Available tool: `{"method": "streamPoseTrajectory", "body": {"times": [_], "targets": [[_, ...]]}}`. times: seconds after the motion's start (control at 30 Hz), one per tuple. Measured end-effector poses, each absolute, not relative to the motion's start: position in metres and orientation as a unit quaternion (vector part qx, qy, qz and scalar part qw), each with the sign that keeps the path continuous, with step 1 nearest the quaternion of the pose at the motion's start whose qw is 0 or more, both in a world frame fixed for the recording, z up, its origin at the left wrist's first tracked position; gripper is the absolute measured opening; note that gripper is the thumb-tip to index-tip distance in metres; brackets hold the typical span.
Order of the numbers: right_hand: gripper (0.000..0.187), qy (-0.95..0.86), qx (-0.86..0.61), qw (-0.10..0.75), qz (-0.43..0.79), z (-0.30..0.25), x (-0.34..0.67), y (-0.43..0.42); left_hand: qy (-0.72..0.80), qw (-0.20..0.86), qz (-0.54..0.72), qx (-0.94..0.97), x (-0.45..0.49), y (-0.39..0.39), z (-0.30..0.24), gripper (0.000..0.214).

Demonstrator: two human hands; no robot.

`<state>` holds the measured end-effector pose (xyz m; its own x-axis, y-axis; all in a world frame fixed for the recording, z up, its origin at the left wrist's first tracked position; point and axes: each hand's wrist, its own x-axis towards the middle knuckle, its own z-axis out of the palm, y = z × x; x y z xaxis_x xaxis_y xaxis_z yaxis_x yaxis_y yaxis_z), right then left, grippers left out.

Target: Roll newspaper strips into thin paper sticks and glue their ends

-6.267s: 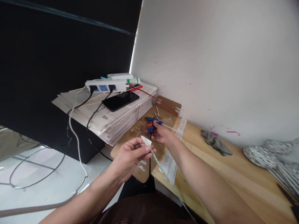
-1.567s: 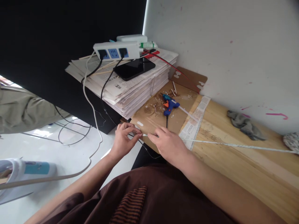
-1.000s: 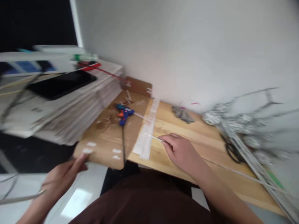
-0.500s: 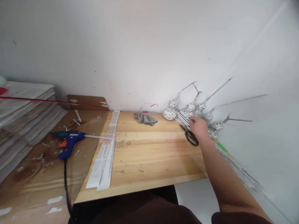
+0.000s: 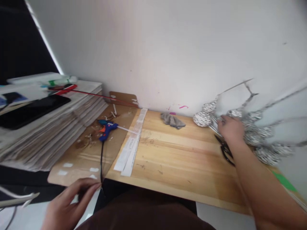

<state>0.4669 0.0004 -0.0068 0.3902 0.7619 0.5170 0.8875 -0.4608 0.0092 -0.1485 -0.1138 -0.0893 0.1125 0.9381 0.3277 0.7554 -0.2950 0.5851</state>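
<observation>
**paperfan22:** So where's the right hand [image 5: 229,129] at?

**gluegun_guy:** It's on the pile of woven newspaper pieces [image 5: 202,118], the black-and-white bulby ones with thin stems. They sit at the far right of the wooden table [image 5: 182,156], pushed up against the white wall [image 5: 153,54]. The fingers are curled down onto the pile, but that bit is blurry, so I honestly can't tell if it's pinching one or just touching.

**paperfan22:** Anything right by it?

**gluegun_guy:** Black scissors [image 5: 225,150] lie flat on the table, just under the wrist. A crumpled grey rag [image 5: 172,120] sits further left along the wall.

**paperfan22:** And the left hand [image 5: 69,201]?

**gluegun_guy:** It's low at the near edge, with loose stretched fingers and nothing in it that I can see. The fingertips are just beside the black cord [image 5: 101,161], where it drops off the cardboard sheet [image 5: 79,159]. That cord runs up to a blue hot glue gun [image 5: 106,129] lying on the cardboard among scraps. Newspaper strips [image 5: 130,145] lie between the cardboard and the bare wood. At far left there's a thick stack of newspapers [image 5: 55,127] with a black phone [image 5: 31,108] on top.
</observation>
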Motion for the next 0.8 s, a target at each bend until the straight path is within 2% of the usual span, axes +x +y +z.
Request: {"method": "streamPoseTrajectory", "body": {"times": [0.07,0.17,0.33,0.47,0.57,0.7,0.8], "targets": [[0.044,-0.554,-0.781,0.138,-0.253,-0.011,0.454,-0.002,0.55,0.131,0.323,0.759,-0.118,-0.1,-0.074,0.013],[0.037,-0.631,-0.724,0.158,-0.229,-0.019,0.42,-0.006,0.482,0.143,0.328,0.8,-0.083,-0.076,-0.06,0.008],[0.027,-0.803,-0.569,0.17,-0.058,-0.031,0.341,-0.02,0.435,0.147,0.275,0.845,-0.062,-0.052,-0.054,0.018],[0.022,-0.838,-0.502,0.212,0.026,-0.037,0.288,-0.031,0.424,0.15,0.245,0.859,-0.067,-0.049,-0.053,0.034],[0.02,-0.845,-0.475,0.238,0.066,-0.037,0.259,-0.034,0.423,0.135,0.245,0.862,-0.075,-0.048,-0.054,0.035],[0.022,-0.859,-0.432,0.245,0.119,-0.036,0.225,-0.037,0.414,0.127,0.25,0.866,-0.078,-0.041,-0.055,0.034],[0.034,-0.888,-0.386,0.207,0.142,-0.036,0.201,-0.04,0.468,0.155,0.298,0.817,-0.073,-0.034,-0.05,0.029]]}}
